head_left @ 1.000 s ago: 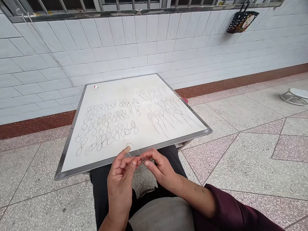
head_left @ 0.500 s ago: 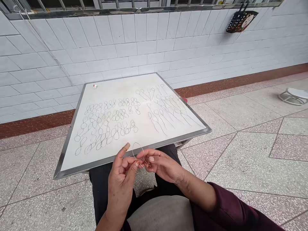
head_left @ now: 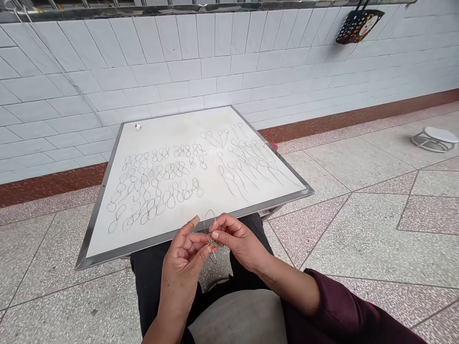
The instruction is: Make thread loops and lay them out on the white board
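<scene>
A thin looped wire (head_left: pixel 210 211) is held between my two hands, just off the near edge of the white table (head_left: pixel 172 119). My left hand (head_left: pixel 186 260) pinches it low between thumb and a finger, its index finger raised. Close against it, my right hand (head_left: pixel 236 241) grips the wire with thumb and fingertips. Part of the wire below the loop is hidden by the fingers. Across the table's left side lie several rows of wires bent into figure-eights (head_left: pixel 167 198). On its right side are several wires with one loop and a long straight tail (head_left: pixel 244 174).
A small white and red object (head_left: pixel 138 127) sits near the table's far left corner. Behind stands a white tiled wall (head_left: pixel 186 62) with a patterned bag (head_left: pixel 359 26) hanging on it. A white-topped stool (head_left: pixel 435 138) is on the floor at right.
My right hand has shifted slightly left and up and now pinches the wire with thumb and fingertips. The wire loop has turned and looks narrower. The view has tilted slightly.
</scene>
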